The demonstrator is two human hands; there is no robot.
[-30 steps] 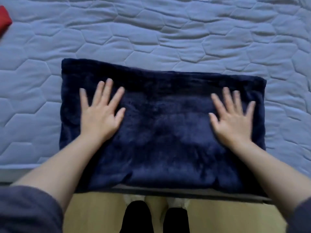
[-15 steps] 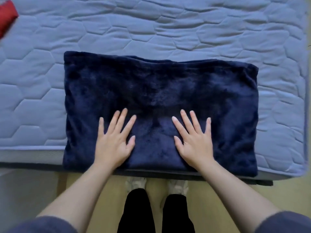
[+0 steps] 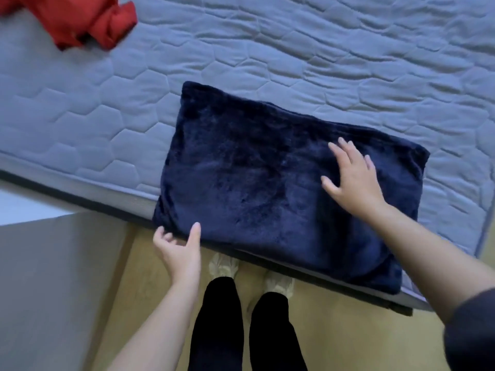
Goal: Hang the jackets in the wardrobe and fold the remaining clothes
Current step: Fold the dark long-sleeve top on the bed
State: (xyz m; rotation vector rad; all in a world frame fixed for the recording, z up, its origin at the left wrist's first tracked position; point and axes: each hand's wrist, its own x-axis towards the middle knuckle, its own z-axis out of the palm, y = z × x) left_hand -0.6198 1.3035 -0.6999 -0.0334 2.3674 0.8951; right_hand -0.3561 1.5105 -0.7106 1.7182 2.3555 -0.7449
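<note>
Both hands have shifted: left hand [image 3: 178, 250] meets the near-left corner of the folded navy plush garment [image 3: 254, 183] at the quilted grey-blue mattress [image 3: 80, 103] edge, grip not discernible; right hand [image 3: 351, 178] lies spread flat on it. Likely soft, bulky, light: lift from beneath both ends.
</note>
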